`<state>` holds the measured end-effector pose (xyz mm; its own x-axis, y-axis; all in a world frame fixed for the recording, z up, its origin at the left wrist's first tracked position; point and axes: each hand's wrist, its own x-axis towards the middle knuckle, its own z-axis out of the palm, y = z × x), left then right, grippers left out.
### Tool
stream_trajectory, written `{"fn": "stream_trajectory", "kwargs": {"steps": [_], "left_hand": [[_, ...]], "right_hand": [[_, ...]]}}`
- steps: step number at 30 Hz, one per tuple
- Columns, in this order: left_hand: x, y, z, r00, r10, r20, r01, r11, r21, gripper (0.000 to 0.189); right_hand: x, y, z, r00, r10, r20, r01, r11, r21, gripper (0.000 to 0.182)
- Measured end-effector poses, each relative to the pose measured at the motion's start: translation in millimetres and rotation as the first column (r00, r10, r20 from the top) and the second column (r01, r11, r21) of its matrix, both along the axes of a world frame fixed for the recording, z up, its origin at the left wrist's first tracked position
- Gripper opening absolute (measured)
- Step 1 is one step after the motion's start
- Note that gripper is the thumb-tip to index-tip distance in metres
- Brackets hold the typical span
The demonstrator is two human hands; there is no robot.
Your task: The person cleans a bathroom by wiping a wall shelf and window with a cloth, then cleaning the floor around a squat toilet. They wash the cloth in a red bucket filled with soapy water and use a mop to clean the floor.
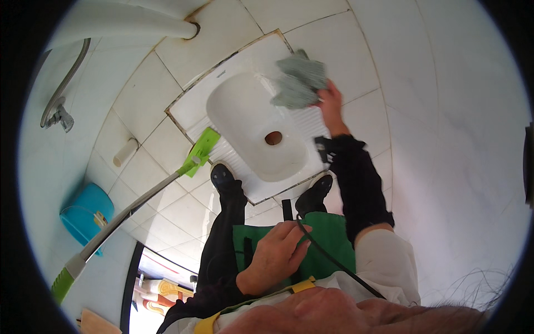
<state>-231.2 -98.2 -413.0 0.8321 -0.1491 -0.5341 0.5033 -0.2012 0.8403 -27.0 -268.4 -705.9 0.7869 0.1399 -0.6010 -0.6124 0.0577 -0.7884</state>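
My right hand (332,106) grips a grey-green cloth (298,79) over the upper right edge of a white ceramic squat toilet (246,104); the cloth is slightly blurred. The toilet is set in the tiled floor, its drain hole (273,138) in the lower half of the bowl. Near my lap, my left hand (273,254) rests bent in front of a green apron (325,238), beside a thin black cord (329,256). Whether its fingers hold the cord cannot be told. A flat mop's green head (203,149) stands at the toilet's left edge.
The mop's metal pole (129,211) slants to the lower left. A blue bucket (89,213) stands by the left wall, near a short floor pipe (125,153). A tap (62,119) with a hose is on that wall. A thick white pipe (154,25) crosses the upper left.
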Motion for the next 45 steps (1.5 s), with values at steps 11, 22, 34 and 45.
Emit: {"fn": "stream_trajectory", "kwargs": {"steps": [11,22,34,45], "left_hand": [[5.2,14.6,-3.6,0.997,-0.077,-0.031,0.078,0.997,0.022,0.030],[13.4,30.3,-6.1,0.999,-0.004,-0.032,0.006,0.998,0.057,0.030],[10.4,30.6,3.0,1.000,0.020,-0.012,-0.019,0.998,0.055,0.030],[13.3,53.6,-2.3,1.000,0.031,0.000,-0.031,0.999,0.022,0.030]], "right_hand": [[31.7,-95.3,-57.9,0.871,0.484,-0.082,-0.058,-0.063,-0.996,0.062],[59.8,141.6,-81.5,0.335,0.928,0.159,0.279,0.064,-0.958,0.048],[-41.6,74.4,-19.5,0.391,0.821,0.416,-0.516,0.570,-0.639,0.060],[121.1,-170.5,-56.4,0.930,0.364,-0.060,-0.176,0.293,-0.940,0.051]]}}
